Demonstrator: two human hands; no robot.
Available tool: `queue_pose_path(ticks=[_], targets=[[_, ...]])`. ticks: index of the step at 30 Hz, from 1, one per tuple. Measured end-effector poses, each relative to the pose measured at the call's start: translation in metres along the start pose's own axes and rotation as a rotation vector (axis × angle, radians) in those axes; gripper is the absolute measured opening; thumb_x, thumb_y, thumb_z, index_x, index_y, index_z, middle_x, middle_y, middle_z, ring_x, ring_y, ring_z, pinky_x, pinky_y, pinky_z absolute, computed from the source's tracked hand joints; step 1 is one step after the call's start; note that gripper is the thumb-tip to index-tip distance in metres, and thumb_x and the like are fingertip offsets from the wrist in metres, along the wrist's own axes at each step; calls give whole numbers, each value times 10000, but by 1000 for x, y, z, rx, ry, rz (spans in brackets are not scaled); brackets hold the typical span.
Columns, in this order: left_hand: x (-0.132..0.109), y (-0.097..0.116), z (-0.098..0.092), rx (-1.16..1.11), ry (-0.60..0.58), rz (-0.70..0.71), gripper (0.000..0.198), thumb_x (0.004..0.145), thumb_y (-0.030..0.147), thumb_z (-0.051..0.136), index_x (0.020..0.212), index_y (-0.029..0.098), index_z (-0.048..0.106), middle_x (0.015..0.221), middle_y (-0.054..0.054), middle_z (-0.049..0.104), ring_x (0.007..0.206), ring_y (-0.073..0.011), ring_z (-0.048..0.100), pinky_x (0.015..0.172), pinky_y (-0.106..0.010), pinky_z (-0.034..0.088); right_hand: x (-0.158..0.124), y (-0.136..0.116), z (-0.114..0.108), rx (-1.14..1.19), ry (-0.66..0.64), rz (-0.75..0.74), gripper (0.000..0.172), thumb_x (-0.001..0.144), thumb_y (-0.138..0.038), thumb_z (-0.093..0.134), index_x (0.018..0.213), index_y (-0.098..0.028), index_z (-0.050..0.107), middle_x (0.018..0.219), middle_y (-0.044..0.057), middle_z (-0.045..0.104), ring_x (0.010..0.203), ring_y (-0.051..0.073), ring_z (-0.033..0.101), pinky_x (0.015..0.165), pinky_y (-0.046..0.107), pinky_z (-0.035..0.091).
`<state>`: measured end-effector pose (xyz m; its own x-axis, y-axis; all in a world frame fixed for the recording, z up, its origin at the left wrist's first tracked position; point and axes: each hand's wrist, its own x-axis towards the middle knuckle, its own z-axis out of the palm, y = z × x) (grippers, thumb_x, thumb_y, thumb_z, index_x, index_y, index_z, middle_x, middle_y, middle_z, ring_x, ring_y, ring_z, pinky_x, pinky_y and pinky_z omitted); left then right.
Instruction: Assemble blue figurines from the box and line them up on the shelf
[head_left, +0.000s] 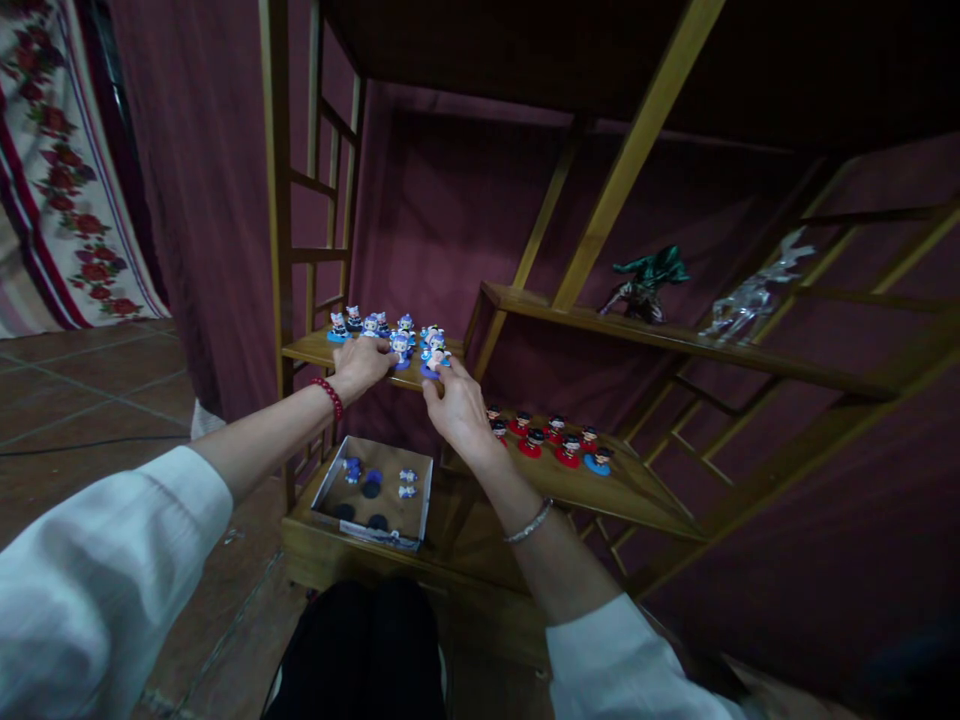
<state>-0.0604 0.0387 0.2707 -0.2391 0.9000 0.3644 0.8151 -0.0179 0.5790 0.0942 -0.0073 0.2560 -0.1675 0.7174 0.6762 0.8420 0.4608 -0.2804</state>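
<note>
My left hand (363, 364), with a red bead bracelet on the wrist, reaches to the front of the left shelf (306, 346). Its fingers close on a purple-and-white figurine (401, 348) with a purple round base. Beside it, my right hand (457, 402) pinches another small figurine (434, 360), also on a purple base, at the shelf's front edge. Part of each grip is hidden behind the fingers. Several similar figurines stand close around both hands, among them a dark-and-white one on a blue base (338, 327) at the left.
Below stands an open shallow box (390, 465) with several small figurines and dark round bases. On the lower right shelf (622, 490) are several red-based figurines and a blue-based one (598, 460). A green-caped figure (649, 283) and a clear figure (757, 293) occupy the higher shelf.
</note>
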Motion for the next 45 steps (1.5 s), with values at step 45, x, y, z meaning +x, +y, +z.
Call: queue_pose_path(ticks=[45], targets=[[-4, -3, 4, 47, 32, 58, 329, 702, 489, 549, 903, 273, 694, 903, -65, 673, 940, -265, 555, 833, -356, 392, -19, 1, 9, 45, 76, -8, 362, 812, -187, 449, 1151, -88, 525, 1340, 176, 392, 1215, 261, 408, 993, 378, 366]])
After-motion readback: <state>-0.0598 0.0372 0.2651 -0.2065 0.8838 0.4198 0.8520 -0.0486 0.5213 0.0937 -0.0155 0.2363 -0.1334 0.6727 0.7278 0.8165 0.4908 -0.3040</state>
